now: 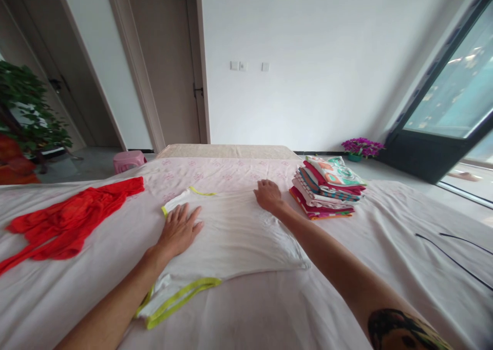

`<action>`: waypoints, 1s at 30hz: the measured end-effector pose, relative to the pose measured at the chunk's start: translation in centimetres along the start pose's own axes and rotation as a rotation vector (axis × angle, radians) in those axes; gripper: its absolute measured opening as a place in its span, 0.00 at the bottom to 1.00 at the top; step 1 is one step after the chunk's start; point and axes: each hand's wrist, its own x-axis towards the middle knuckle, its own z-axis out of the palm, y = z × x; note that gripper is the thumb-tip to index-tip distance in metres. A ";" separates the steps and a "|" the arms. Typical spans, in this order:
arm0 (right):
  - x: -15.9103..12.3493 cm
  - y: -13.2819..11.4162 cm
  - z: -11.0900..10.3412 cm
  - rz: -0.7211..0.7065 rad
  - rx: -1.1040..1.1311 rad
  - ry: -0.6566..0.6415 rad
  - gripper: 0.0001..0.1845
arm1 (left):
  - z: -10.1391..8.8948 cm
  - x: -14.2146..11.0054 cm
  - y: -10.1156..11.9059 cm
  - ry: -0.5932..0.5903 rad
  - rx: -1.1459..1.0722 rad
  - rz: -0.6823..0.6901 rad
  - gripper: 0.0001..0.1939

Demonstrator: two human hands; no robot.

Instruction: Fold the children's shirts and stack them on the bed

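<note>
A white sleeveless top (239,237) with yellow-green trim lies spread sideways on the sheet, its trimmed openings toward the left and its plain end toward the right. My left hand (179,232) rests flat on its left part with the fingers apart. At the far right edge of the top, my right hand (267,193) has its fingers curled down and closed on the cloth; the fingertips are partly hidden. Just right of that hand stands a stack of folded clothes (327,188) in several colours and patterns.
A crumpled red garment (77,216) lies at the left on the pale bedsheet (262,319). Two thin black cords (454,260) run along the right side. Beyond are a pink stool (129,160), purple flowers (362,147), a leafy plant (31,109) and a white wall (300,93).
</note>
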 end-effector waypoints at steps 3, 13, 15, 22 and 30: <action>-3.7 -3.3 0.6 -0.179 0.138 -0.032 0.35 | -0.1 0.0 -0.1 -0.003 -0.021 0.006 0.31; -9.3 1.8 1.0 -0.164 0.051 -0.202 0.38 | -0.7 -0.4 -0.2 -0.039 -0.036 0.026 0.31; -9.2 2.8 0.5 -0.070 0.006 -0.212 0.37 | -1.4 -0.7 0.0 -0.058 -0.040 0.027 0.30; -12.3 -2.1 -1.4 -0.205 0.117 -0.108 0.36 | -3.0 -3.8 1.9 -0.003 -0.187 0.234 0.32; -15.0 -2.1 -0.5 -0.415 0.128 -0.168 0.36 | -4.0 -8.7 0.7 -0.067 -0.210 0.418 0.30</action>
